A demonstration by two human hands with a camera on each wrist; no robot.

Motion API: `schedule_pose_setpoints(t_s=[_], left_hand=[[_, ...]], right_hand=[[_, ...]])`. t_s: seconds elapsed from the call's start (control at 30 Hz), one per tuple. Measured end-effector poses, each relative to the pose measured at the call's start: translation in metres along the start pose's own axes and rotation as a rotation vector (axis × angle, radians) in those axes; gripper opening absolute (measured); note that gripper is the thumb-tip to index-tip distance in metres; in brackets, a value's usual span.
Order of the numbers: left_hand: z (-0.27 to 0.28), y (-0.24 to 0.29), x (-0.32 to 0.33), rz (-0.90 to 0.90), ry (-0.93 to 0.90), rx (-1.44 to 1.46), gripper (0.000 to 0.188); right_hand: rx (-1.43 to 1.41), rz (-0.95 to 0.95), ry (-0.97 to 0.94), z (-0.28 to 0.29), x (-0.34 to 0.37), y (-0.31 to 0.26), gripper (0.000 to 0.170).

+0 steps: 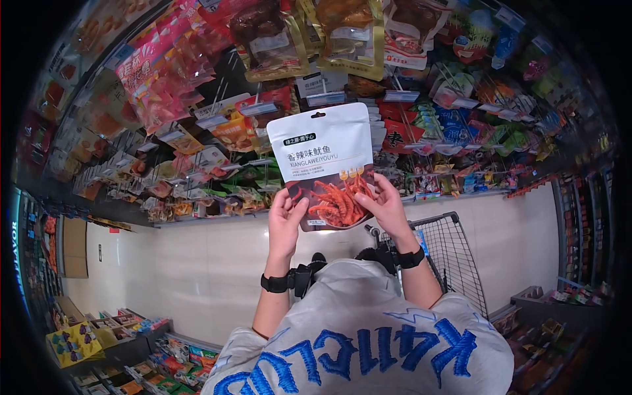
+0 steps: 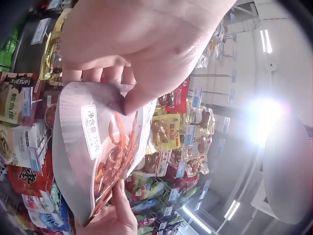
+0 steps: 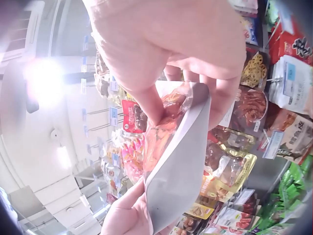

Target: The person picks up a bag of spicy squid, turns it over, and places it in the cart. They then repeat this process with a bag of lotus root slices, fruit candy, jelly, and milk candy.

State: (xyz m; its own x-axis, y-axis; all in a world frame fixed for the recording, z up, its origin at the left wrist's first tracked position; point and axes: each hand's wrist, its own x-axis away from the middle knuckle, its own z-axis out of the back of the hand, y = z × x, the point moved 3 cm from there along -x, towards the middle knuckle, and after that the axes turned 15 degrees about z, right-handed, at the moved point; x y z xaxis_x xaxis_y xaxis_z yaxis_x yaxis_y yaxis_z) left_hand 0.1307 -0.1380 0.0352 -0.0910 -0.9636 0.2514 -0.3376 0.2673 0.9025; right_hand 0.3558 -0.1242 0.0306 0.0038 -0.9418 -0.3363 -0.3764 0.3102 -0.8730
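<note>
A white and dark snack pouch (image 1: pixel 322 155) with a picture of red squid pieces is held upright in front of the shelves, its printed face toward the head camera. My left hand (image 1: pixel 286 220) grips the lower left edge, thumb on the front and fingers behind. On the opposite lower edge my right hand (image 1: pixel 386 209) pinches the pouch the same way. In the left wrist view the bottom of the pouch (image 2: pixel 80 147) shows a white weight label. The right wrist view shows the pouch's plain grey underside (image 3: pixel 178 171) between both hands.
Shelves with hanging snack bags (image 1: pixel 164 72) curve across the front. Large gold-edged packs (image 1: pixel 270 39) hang just beyond the pouch. A wire shopping cart (image 1: pixel 454 257) stands to the right on the pale floor (image 1: pixel 197 263). Low displays (image 1: pixel 178 359) with packets lie behind at left.
</note>
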Motion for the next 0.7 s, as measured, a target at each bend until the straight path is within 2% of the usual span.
schedule_pose_setpoints(t_s=[0.07,0.2,0.27,0.3,0.37,0.6,0.67,0.7], left_hand=[[0.001,-0.001,-0.001,-0.021,0.011,-0.036,0.033],[0.001,0.0,-0.005,-0.151,0.058,-0.167,0.031],[0.004,0.004,-0.008,-0.228,0.1,-0.248,0.033],[0.005,0.005,-0.009,-0.227,0.098,-0.248,0.033],[0.003,0.005,-0.007,-0.244,-0.048,-0.251,0.031],[0.004,0.005,-0.014,-0.231,-0.06,-0.279,0.029],[0.004,0.006,-0.014,-0.105,-0.02,-0.227,0.029],[0.002,0.006,-0.012,-0.139,-0.013,-0.235,0.023]], right_hand=[[0.06,0.032,-0.036,0.007,0.0,0.005,0.029],[0.221,-0.001,-0.067,0.013,-0.002,0.0,0.025],[0.353,0.271,-0.148,0.007,-0.006,-0.013,0.028],[0.383,0.251,-0.165,0.008,-0.005,-0.014,0.033],[0.387,0.249,-0.146,0.009,-0.004,-0.013,0.033],[0.353,0.209,-0.138,0.015,-0.009,-0.016,0.031],[0.295,0.18,-0.128,0.016,-0.008,-0.016,0.03],[0.339,0.157,-0.11,0.017,-0.007,-0.014,0.027]])
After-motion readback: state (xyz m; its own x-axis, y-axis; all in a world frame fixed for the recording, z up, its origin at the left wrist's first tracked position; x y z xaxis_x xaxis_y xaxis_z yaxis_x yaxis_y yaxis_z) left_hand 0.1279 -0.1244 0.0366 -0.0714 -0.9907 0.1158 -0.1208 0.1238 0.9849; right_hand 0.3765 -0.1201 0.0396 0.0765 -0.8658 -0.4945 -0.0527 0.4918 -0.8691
